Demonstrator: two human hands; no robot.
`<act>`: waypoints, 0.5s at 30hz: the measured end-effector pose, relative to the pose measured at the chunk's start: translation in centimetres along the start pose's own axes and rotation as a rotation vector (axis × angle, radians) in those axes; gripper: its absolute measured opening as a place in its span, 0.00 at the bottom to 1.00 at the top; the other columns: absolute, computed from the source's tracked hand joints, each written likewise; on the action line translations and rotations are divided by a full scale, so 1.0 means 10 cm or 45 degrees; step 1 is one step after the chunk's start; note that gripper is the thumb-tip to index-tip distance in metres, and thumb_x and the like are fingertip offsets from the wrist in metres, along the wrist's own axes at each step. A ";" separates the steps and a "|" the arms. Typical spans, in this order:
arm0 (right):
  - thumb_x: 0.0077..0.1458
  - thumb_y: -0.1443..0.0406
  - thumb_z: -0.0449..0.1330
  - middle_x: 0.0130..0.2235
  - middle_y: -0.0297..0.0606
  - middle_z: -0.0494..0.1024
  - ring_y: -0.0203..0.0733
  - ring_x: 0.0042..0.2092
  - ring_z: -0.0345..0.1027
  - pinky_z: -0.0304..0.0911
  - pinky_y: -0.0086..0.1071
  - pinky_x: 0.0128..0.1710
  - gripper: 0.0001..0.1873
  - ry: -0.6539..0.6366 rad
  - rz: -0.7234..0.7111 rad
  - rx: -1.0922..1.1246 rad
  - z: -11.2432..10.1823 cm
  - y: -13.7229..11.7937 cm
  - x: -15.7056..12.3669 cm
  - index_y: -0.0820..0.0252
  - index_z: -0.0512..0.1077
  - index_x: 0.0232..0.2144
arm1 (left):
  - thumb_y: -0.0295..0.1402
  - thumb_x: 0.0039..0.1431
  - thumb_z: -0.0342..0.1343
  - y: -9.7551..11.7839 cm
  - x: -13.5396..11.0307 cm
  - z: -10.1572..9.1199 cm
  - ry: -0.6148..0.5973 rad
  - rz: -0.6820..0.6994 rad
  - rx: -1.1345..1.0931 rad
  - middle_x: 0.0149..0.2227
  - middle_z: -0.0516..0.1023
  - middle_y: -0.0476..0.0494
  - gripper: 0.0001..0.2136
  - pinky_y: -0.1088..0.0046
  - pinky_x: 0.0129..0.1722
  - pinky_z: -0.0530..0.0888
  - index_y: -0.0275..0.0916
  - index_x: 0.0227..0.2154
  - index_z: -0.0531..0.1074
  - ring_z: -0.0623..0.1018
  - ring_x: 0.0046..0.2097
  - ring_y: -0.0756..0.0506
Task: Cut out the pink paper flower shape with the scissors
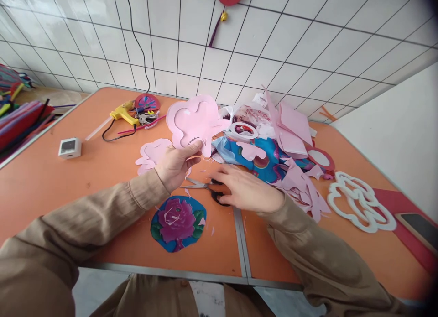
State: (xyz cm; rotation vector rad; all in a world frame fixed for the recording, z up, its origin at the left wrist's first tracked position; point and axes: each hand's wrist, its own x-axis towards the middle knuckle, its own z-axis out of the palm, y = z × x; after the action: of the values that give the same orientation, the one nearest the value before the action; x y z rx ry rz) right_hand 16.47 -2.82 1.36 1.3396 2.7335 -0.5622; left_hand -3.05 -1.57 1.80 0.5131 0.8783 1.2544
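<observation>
My left hand is closed on the lower edge of a pink cloud-shaped cutout, holding it up above the orange table. My right hand lies over the black handles of a pair of scissors that rest on the table; the fingers are curled over the handles, and the blades point left toward my left hand. A round blue patch with a purple rose lies flat near the front edge, just below both hands. More pink cutouts sit behind my left wrist.
A heap of pink scraps and blue flowered fabric fills the middle right. White cloud-shaped outlines lie further right. A yellow glue gun with a black cord, a small white box and stacked coloured sheets are on the left.
</observation>
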 end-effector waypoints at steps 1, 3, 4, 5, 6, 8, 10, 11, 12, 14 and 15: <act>0.51 0.69 0.65 0.50 0.47 0.73 0.53 0.53 0.68 0.65 0.41 0.48 0.26 -0.044 -0.005 -0.051 0.02 -0.02 -0.01 0.59 0.72 0.54 | 0.31 0.36 0.76 0.01 0.01 0.00 0.010 0.011 -0.003 0.28 0.78 0.50 0.15 0.79 0.29 0.71 0.34 0.27 0.78 0.75 0.31 0.54; 0.52 0.69 0.64 0.50 0.48 0.70 0.53 0.53 0.67 0.64 0.41 0.49 0.29 -0.075 0.012 -0.123 0.06 -0.04 -0.01 0.59 0.70 0.58 | 0.31 0.35 0.76 0.02 0.02 -0.01 0.031 0.031 -0.007 0.28 0.78 0.50 0.15 0.79 0.29 0.70 0.34 0.27 0.78 0.75 0.31 0.54; 0.53 0.69 0.64 0.50 0.49 0.69 0.53 0.52 0.66 0.64 0.42 0.50 0.30 -0.073 0.027 -0.158 0.07 -0.04 -0.01 0.58 0.69 0.59 | 0.31 0.34 0.76 0.03 0.03 -0.01 0.040 0.037 -0.010 0.27 0.77 0.50 0.15 0.79 0.29 0.70 0.35 0.26 0.78 0.75 0.30 0.54; 0.54 0.68 0.64 0.50 0.49 0.69 0.54 0.52 0.66 0.63 0.43 0.50 0.30 -0.070 0.041 -0.195 0.07 -0.05 -0.01 0.57 0.69 0.59 | 0.31 0.34 0.77 0.04 0.04 -0.02 0.047 0.041 -0.013 0.27 0.77 0.51 0.16 0.78 0.30 0.70 0.35 0.26 0.78 0.75 0.30 0.54; 0.54 0.67 0.64 0.50 0.49 0.69 0.55 0.52 0.65 0.63 0.43 0.49 0.29 -0.064 0.053 -0.231 0.07 -0.05 -0.01 0.55 0.69 0.59 | 0.31 0.33 0.77 0.04 0.04 -0.02 0.054 0.045 -0.017 0.27 0.77 0.51 0.16 0.78 0.30 0.70 0.35 0.26 0.78 0.75 0.30 0.54; 0.56 0.65 0.64 0.48 0.49 0.69 0.56 0.51 0.66 0.63 0.42 0.47 0.27 -0.074 0.064 -0.293 0.05 -0.06 -0.01 0.55 0.70 0.58 | 0.33 0.32 0.77 0.06 0.05 -0.01 0.062 0.052 -0.023 0.26 0.77 0.51 0.17 0.78 0.30 0.70 0.35 0.26 0.78 0.75 0.30 0.54; 0.57 0.66 0.62 0.46 0.48 0.71 0.53 0.49 0.68 0.62 0.40 0.44 0.23 -0.116 0.044 -0.326 0.04 -0.07 -0.01 0.57 0.72 0.56 | 0.34 0.32 0.77 0.07 0.04 -0.01 0.053 0.058 -0.023 0.25 0.77 0.51 0.17 0.79 0.30 0.70 0.35 0.26 0.78 0.75 0.30 0.54; 0.58 0.66 0.61 0.45 0.48 0.72 0.52 0.48 0.68 0.62 0.39 0.43 0.21 -0.139 0.021 -0.333 0.03 -0.07 0.00 0.57 0.73 0.55 | 0.35 0.32 0.77 0.08 0.04 0.00 0.044 0.060 -0.021 0.25 0.77 0.51 0.17 0.79 0.30 0.70 0.35 0.26 0.78 0.75 0.30 0.54; 0.58 0.66 0.60 0.45 0.47 0.72 0.52 0.48 0.69 0.62 0.38 0.42 0.21 -0.154 -0.005 -0.342 0.03 -0.08 0.00 0.58 0.73 0.54 | 0.35 0.32 0.77 0.08 0.04 0.00 0.034 0.059 -0.016 0.25 0.77 0.51 0.17 0.79 0.30 0.69 0.35 0.26 0.78 0.74 0.30 0.54; 0.58 0.66 0.60 0.45 0.48 0.73 0.53 0.49 0.69 0.62 0.38 0.42 0.20 -0.151 -0.041 -0.362 0.03 -0.09 0.00 0.59 0.73 0.53 | 0.36 0.32 0.77 0.09 0.03 0.00 0.025 0.059 -0.007 0.24 0.76 0.51 0.18 0.79 0.29 0.69 0.35 0.25 0.77 0.74 0.29 0.54; 0.58 0.66 0.59 0.46 0.49 0.73 0.54 0.49 0.69 0.62 0.39 0.43 0.20 -0.144 -0.052 -0.374 0.03 -0.09 0.00 0.60 0.73 0.53 | 0.36 0.32 0.77 0.09 0.03 0.00 0.025 0.064 0.002 0.24 0.76 0.51 0.18 0.80 0.28 0.68 0.35 0.25 0.77 0.74 0.29 0.54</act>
State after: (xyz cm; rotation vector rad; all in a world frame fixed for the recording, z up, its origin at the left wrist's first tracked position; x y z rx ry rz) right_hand 15.70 -3.42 1.30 1.1486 2.6286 -0.2176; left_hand -3.59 -1.06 2.43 0.5277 0.8872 1.3068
